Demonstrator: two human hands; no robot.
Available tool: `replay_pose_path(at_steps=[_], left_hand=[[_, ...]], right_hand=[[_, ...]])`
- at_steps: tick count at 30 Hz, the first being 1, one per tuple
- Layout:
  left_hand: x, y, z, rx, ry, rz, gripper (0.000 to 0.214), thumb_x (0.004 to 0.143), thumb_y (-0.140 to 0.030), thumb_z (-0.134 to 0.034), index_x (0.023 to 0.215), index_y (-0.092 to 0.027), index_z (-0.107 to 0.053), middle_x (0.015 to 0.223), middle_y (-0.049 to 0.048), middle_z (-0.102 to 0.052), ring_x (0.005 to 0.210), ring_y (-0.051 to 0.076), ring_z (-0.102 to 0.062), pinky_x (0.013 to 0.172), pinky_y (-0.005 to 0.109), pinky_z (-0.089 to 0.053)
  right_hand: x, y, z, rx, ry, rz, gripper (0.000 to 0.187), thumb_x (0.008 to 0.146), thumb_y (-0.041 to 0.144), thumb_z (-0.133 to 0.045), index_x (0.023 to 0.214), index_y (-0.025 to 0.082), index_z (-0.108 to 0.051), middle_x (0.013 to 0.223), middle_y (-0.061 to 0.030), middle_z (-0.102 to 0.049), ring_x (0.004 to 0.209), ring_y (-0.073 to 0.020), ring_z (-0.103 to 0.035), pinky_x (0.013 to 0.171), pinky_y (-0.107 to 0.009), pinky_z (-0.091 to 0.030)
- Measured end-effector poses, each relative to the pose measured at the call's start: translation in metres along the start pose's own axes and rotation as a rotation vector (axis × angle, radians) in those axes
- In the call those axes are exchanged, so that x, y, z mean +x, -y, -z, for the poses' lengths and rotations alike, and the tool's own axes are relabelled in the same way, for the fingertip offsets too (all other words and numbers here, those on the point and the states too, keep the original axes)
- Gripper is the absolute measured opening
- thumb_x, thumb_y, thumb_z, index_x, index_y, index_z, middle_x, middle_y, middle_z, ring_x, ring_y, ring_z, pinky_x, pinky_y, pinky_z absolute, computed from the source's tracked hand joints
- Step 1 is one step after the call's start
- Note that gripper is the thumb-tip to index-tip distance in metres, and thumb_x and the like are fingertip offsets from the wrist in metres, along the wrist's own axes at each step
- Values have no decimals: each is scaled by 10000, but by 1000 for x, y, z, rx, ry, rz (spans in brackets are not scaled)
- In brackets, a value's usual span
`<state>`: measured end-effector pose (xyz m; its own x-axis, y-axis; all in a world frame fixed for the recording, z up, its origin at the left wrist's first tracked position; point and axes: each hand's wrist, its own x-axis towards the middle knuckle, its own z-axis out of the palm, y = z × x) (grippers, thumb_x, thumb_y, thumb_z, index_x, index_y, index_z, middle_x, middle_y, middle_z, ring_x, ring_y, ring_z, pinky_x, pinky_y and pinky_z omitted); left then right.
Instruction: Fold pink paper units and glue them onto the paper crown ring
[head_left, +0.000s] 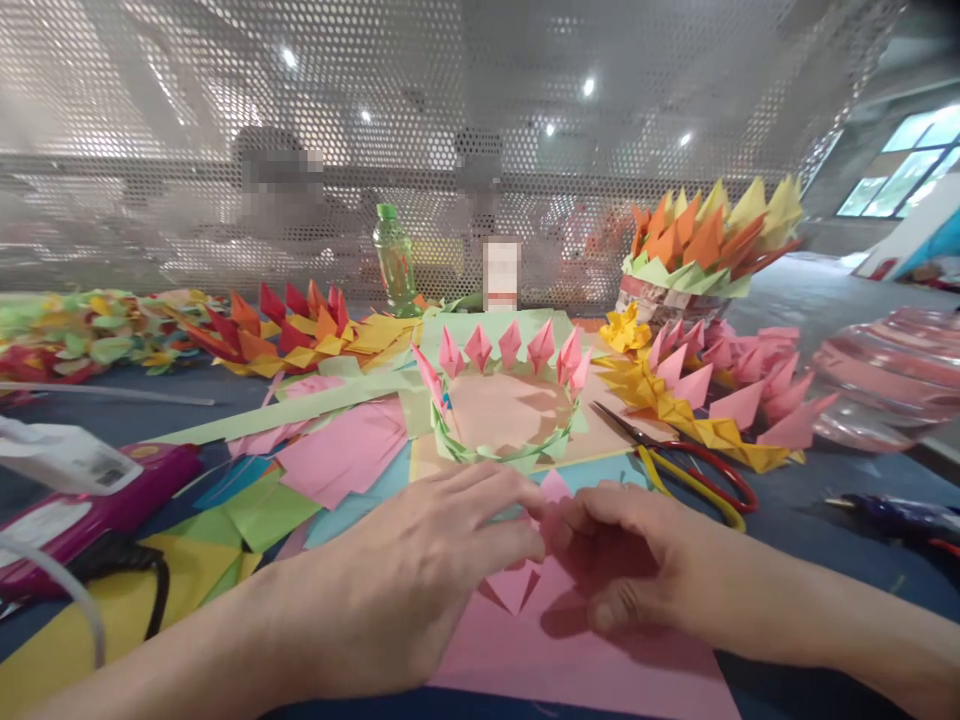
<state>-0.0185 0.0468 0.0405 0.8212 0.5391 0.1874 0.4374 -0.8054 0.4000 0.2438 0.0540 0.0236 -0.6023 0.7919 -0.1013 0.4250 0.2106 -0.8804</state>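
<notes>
Fingers (pixel 504 541) of left hand (pixel 420 585) and right hand (pixel 637 560) pinch a small folded pink paper piece (pixel 555 489). Green-and-pink folded paper crown (pixel 501 455) sits just beyond.

Left forearm (pixel 172 665) enters from the near left, right forearm (pixel 825 620) from the near right; they converge at near centre. Left hand (pixel 420 570): palm down, fingers (pixel 517 492) stretched rightward and closed against the thumb in a pinch. Right hand (pixel 637 550): knuckles up, fingers curled under, thumb (pixel 611 612) along its near side (tip pointing left). The hands touch at the fingertips.
</notes>
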Motion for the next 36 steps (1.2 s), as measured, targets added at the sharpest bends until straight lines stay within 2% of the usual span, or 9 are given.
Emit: replay_pose_path(at_steps=[4, 6, 7, 10, 12, 18, 25, 31, 36], left_hand=[[2, -14, -2, -296, -139, 132, 340, 902, -6, -465, 1114, -227, -613, 1128, 14, -625, 1032, 135, -604, 940, 259, -490], [5, -18, -8, -478, -168, 242, 277, 909, -40, -499, 1071, -222, -630, 996, -6, -658, 917, 125, -629, 858, 243, -516], [6, -19, -11, -591, -156, 279, 294, 901, -30, -492, 1072, -220, -638, 1003, -6, -681, 912, 121, -644, 843, 238, -522], [12, -18, -20, -889, -194, 336, 251, 845, -36, -530, 1025, -162, -650, 977, 28, -706, 867, 133, -665, 744, 221, -541], [15, -16, -24, -991, -222, 360, 201, 813, -61, -578, 986, -137, -648, 944, 37, -694, 815, 130, -660, 687, 211, -536], [17, -11, -29, -1051, -265, 341, 182, 777, -104, -683, 955, -134, -660, 909, 36, -705, 845, 140, -671, 752, 232, -519], [17, -8, -30, -1095, -294, 420, 133, 778, -122, -719, 907, -135, -692, 887, 35, -717, 847, 147, -664, 771, 234, -506], [20, -13, -30, -1052, -283, 444, 123, 741, -116, -715, 848, -142, -661, 780, -8, -666, 675, 111, -599, 651, 227, -471], [22, -20, -28, -1019, -326, 470, 207, 693, -181, -813, 766, -141, -623, 707, -24, -617, 649, 99, -534, 612, 214, -413]], right_hand=[[4, -1, -3, -80, -30, 106, 36, 910, 271, -691, 927, 240, -697, 846, 45, -678, 768, -126, -603, 689, -219, -466], [6, -2, -5, -91, -48, 158, 93, 957, 263, -627, 939, 225, -710, 866, 26, -712, 780, -135, -632, 691, -224, -464], [7, -2, -6, -99, -55, 179, 131, 974, 280, -602, 956, 219, -717, 882, 14, -725, 787, -144, -643, 690, -231, -464], [8, -3, -8, -162, -103, 213, 219, 1002, 345, -561, 957, 214, -730, 854, 1, -729, 761, -155, -646, 675, -245, -450], [8, -4, -9, -197, -122, 217, 246, 1007, 361, -549, 924, 212, -727, 805, 8, -717, 726, -149, -635, 661, -243, -435], [9, -5, -12, -245, -147, 224, 251, 1001, 376, -552, 872, 213, -694, 777, 15, -692, 716, -145, -600, 641, -233, -400], [7, -7, -15, -281, -166, 326, 276, 1042, 381, -516, 881, 214, -666, 765, 28, -663, 692, -119, -556, 664, -236, -363], [3, -3, -18, -381, -195, 396, 241, 1036, 336, -542, 839, 219, -616, 748, 45, -636, 679, -108, -543, 683, -248, -343], [0, 1, -25, -403, -246, 427, 294, 1010, 287, -552, 727, 209, -539, 693, 48, -598, 663, -111, -529, 695, -259, -340]])
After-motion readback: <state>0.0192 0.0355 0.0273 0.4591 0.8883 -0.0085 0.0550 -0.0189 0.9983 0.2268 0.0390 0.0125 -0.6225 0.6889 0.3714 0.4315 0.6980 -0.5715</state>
